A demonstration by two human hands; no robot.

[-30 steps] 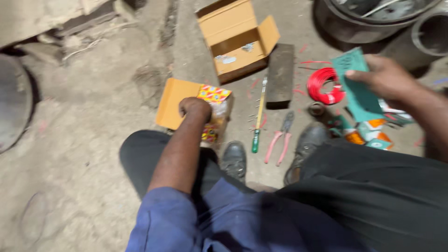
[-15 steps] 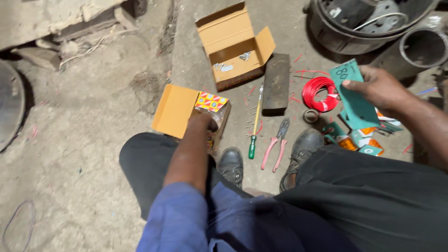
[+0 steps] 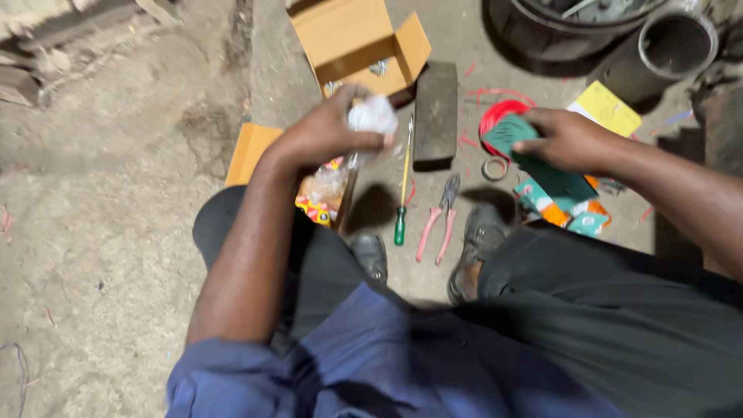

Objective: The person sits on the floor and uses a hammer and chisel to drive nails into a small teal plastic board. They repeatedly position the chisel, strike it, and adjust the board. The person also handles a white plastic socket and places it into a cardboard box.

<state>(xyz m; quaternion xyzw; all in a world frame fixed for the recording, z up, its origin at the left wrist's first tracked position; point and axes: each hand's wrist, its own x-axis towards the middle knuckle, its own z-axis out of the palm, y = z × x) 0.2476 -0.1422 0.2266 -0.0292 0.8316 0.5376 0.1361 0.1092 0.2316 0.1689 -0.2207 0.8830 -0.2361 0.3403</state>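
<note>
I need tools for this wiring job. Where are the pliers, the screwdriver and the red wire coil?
pliers (image 3: 437, 224), head view, on the pink handles.
screwdriver (image 3: 399, 226), head view, on its green handle.
red wire coil (image 3: 495, 116), head view, on the coil's upper left arc.

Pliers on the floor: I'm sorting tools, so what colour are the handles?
Pink, in the head view: pliers.

One head-worn view looks steeply down, close over the person's knees and shoes, at the concrete floor (image 3: 116, 232); its top edge reaches a cardboard box (image 3: 352, 42) and a dark tub (image 3: 542, 35)
</note>
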